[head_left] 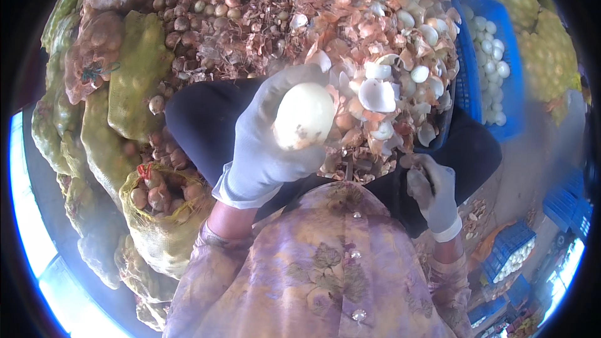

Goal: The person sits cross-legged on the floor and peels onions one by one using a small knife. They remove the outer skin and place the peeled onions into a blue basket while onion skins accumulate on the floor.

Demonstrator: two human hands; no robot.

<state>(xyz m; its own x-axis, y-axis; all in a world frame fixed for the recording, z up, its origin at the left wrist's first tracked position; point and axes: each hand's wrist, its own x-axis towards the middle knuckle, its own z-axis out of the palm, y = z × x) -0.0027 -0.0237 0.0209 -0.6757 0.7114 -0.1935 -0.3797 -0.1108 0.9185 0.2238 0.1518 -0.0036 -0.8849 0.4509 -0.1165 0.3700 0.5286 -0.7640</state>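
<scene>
My left hand [256, 138], in a pale glove, is wrapped around a large white onion [306, 111] with its papery skin off. Brownish spots mark the onion's lower end. Over my right thigh, my right hand [435, 188], gloved too, has its fingers curled inward. The finger pads of that glove look dirty, and I cannot tell whether something small is pinched there. Beyond both hands spreads a heap of onion skins [347, 33], with curved white outer layers such as the onion shell piece [377, 96] lying on top.
Unpeeled onions [220, 0] lie at the far left. A blue plastic crate [509, 80] of peeled onions stands to the right. Along my left are mesh sacks [141, 75] and an opened yellow mesh sack [159, 244] of onions. Another blue crate [498, 256] sits behind on the right.
</scene>
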